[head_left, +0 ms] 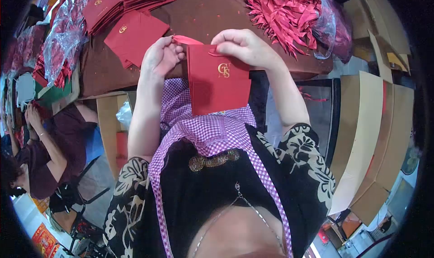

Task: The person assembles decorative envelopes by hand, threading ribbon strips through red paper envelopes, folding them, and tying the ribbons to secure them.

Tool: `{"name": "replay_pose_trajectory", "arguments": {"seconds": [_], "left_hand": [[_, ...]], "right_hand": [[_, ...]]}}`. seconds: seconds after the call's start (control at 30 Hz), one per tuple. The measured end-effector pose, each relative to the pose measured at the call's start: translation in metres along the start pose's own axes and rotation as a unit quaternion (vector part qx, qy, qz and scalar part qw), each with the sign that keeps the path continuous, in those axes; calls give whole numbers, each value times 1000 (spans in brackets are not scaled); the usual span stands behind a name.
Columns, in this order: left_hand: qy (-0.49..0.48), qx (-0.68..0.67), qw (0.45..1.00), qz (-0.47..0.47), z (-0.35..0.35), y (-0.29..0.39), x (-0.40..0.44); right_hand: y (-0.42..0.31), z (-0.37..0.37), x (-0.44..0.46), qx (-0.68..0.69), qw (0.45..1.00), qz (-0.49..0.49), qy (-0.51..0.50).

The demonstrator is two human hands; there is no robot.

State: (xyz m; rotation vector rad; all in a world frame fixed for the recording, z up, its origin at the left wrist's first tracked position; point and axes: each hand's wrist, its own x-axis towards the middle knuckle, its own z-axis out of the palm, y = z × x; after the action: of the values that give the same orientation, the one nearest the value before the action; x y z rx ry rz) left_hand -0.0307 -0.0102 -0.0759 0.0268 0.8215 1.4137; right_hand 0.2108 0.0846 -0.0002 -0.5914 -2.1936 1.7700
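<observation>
In front of my apron, a red paper bag [220, 86] with gold letters hangs upright; layered edges suggest that several lie together. My right hand [246, 48] pinches its top edge with thumb and fingers, where a short loop of ribbon shows on the front. A pinkish-red ribbon [187, 40] stretches from behind the top edge to the left. My left hand [163, 57] pinches the ribbon's free end between thumb and forefinger, its other fingers loosely curled. The lower ends of the bags rest near my lap.
Flat red bags [135, 34] lie in piles on the brown-covered table [212, 14]. Cut red ribbons [289, 16] are heaped at the back right beside clear plastic. Open cardboard boxes [361, 136] stand at the right. Another person [49, 145] sits at the left, hands raised.
</observation>
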Motion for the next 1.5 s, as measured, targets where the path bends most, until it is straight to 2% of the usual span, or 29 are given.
{"name": "replay_pose_trajectory", "arguments": {"seconds": [0.1, 0.17, 0.2, 0.23, 0.3, 0.33, 0.37, 0.43, 0.47, 0.5, 0.53, 0.57, 0.6, 0.63, 0.7, 0.87, 1.03, 1.1, 1.13, 1.17, 1.2, 1.23, 1.3, 1.33, 1.37, 1.43, 1.47, 1.5], "left_hand": [[-1, -63, 997, -35, 5, 1, -6], [5, -115, 992, -60, 10, 5, -8], [-71, -140, 985, -65, -6, 4, -1], [-78, -134, 985, -71, -7, 4, 1], [-54, -70, 996, -8, -3, 1, 0], [-18, -20, 999, 25, 7, -2, -4], [-28, -14, 999, 19, 11, -6, -7], [88, 132, 974, 163, 11, -18, -10], [42, 313, 912, 261, -13, -24, -1], [-7, 476, 807, 350, -35, -29, 5], [-25, 542, 784, 301, -4, -27, -22], [-35, 421, 885, 194, 32, -21, -44], [-42, 285, 954, 77, 54, -17, -55], [-48, 288, 954, 73, 58, -19, -52], [-60, 319, 941, 94, 63, -25, -47], [-73, 390, 905, 155, 61, -38, -38], [-70, 450, 862, 222, 44, -50, -31], [-70, 460, 853, 237, 35, -57, -24], [-27, 471, 844, 255, 26, -61, -18], [15, 481, 833, 273, 18, -64, -12], [-8, 534, 787, 309, 22, -62, -13], [-8, 532, 787, 312, 27, -63, -16], [-1, 425, 846, 321, 48, -65, -28], [6, 489, 778, 394, 66, -65, -36], [12, 481, 774, 412, 62, -68, -32], [36, 493, 753, 434, 55, -66, -28], [35, 492, 753, 435, 53, -66, -28], [42, 525, 730, 437, 60, -63, -34]], "right_hand": [[8, 9, 1, -10, 1000, -16, -13], [10, 14, -1, -75, 997, -22, -26], [10, 19, -3, -65, 997, -33, -19], [5, 23, -5, -79, 997, -13, -13], [14, 24, -4, -93, 987, -129, 30], [12, 22, -4, -61, 990, -120, 31], [15, 22, -3, -66, 990, -120, 43], [22, 23, 4, 82, 989, -82, 97], [19, 22, 5, 166, 982, -48, 77], [23, 24, 8, 224, 969, -65, 78], [21, 26, 9, 248, 963, -56, 94], [18, 29, 9, 273, 955, -46, 110], [18, 32, 11, 293, 949, -49, 105], [20, 34, 14, 312, 943, -51, 100], [27, 44, 22, 346, 923, -105, 128], [36, 48, 27, 368, 904, -84, 202], [38, 55, 30, 384, 895, -89, 207], [33, 58, 30, 378, 887, -110, 240], [36, 61, 32, 400, 877, -122, 237], [36, 64, 34, 398, 878, -123, 236], [34, 67, 35, 393, 873, -139, 253], [33, 70, 36, 388, 867, -155, 270], [33, 75, 38, 364, 872, -167, 282], [36, 78, 39, 311, 884, -162, 310], [40, 80, 41, 258, 892, -156, 337], [48, 84, 44, 253, 890, -176, 336], [52, 85, 44, 289, 882, -161, 337], [49, 85, 43, 323, 872, -145, 337]]}}
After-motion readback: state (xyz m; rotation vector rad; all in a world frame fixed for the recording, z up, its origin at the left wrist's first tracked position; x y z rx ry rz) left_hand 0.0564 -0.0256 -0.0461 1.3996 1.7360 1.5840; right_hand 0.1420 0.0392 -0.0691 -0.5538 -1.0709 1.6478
